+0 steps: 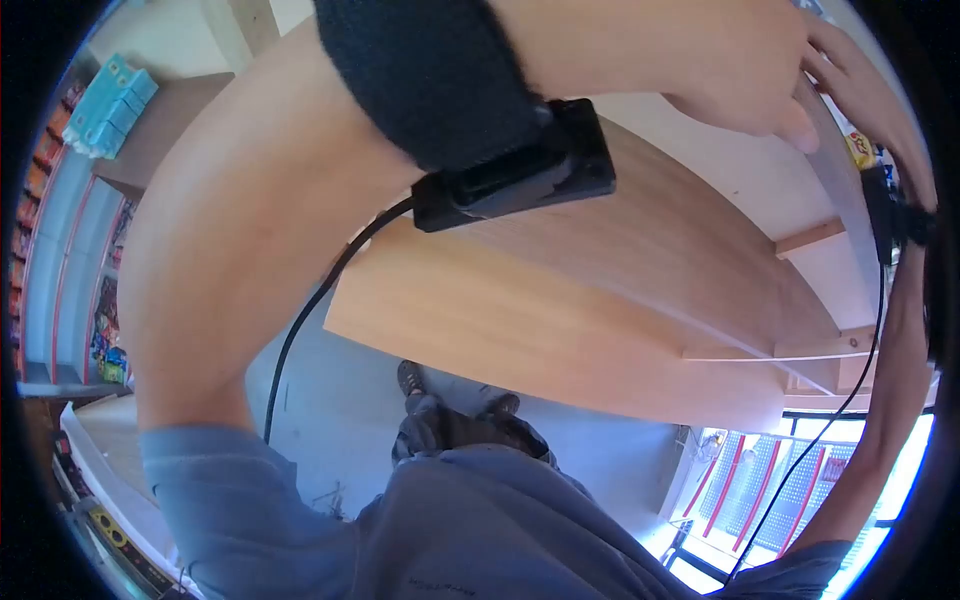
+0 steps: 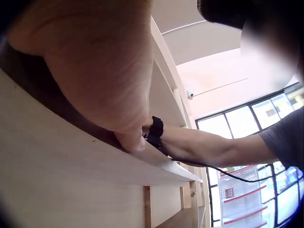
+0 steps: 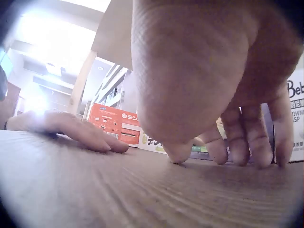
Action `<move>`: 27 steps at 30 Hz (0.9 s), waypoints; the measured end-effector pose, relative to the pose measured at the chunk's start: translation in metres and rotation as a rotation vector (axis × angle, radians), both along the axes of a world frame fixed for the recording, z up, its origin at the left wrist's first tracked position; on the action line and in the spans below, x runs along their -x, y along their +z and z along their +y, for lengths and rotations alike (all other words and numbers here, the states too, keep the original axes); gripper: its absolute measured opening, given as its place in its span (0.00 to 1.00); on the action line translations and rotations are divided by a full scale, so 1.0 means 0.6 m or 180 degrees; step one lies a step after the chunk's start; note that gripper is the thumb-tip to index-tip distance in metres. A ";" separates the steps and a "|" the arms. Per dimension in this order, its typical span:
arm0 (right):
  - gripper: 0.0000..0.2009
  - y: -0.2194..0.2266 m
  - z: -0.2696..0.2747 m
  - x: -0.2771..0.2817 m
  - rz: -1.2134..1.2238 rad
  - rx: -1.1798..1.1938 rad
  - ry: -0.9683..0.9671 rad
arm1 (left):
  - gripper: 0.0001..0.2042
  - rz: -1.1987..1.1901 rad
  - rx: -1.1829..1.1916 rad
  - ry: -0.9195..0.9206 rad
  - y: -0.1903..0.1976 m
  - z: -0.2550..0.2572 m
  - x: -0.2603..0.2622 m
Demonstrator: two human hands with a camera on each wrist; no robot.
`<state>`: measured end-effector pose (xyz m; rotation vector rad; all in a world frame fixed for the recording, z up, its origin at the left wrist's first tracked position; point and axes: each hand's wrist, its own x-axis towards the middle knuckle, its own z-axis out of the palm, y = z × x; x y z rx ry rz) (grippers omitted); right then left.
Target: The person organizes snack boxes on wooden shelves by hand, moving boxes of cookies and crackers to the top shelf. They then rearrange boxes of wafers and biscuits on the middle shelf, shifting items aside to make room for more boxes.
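Observation:
My left hand (image 1: pixel 745 75) reaches across to the upper right of the head view and rests at the edge of a wooden shelf (image 3: pixel 118 190). In the right wrist view its fingers (image 3: pixel 80 133) lie loosely along the shelf top. The left wrist view shows its thumb at the edge, with the other fingers hidden. Beside it, my right hand (image 3: pixel 199 71) is over the same shelf, its fairly straight fingers pointing down with tips at the surface. Close behind stand packaged boxes: a red box (image 3: pixel 114 124) and a white box (image 3: pixel 297 114) with black lettering.
Below the hands are wooden panels (image 1: pixel 520 330) and a cross brace (image 1: pixel 810 238). Turquoise packs (image 1: pixel 110 105) sit on a surface at the left, near racks of packaged goods (image 1: pixel 30 220). Cables (image 1: pixel 300 320) hang from both wrist cameras. Windows (image 2: pixel 237 123) are at the right.

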<state>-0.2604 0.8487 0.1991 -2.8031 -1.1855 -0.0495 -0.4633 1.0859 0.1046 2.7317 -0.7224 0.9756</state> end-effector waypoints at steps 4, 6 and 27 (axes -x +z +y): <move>0.26 -0.010 -0.021 0.111 -0.0378 0.0609 -0.0167 | 0.22 0.0066 -0.0054 0.0305 -0.003 0.000 -0.005; 0.30 -0.033 -0.060 0.112 -0.1194 0.0531 -0.0470 | 0.22 0.0072 -0.0074 0.0427 -0.011 0.016 -0.003; 0.28 -0.219 -0.083 0.219 -0.3411 -0.0936 -0.0919 | 0.28 -0.1059 -0.0250 0.0209 -0.015 -0.018 -0.091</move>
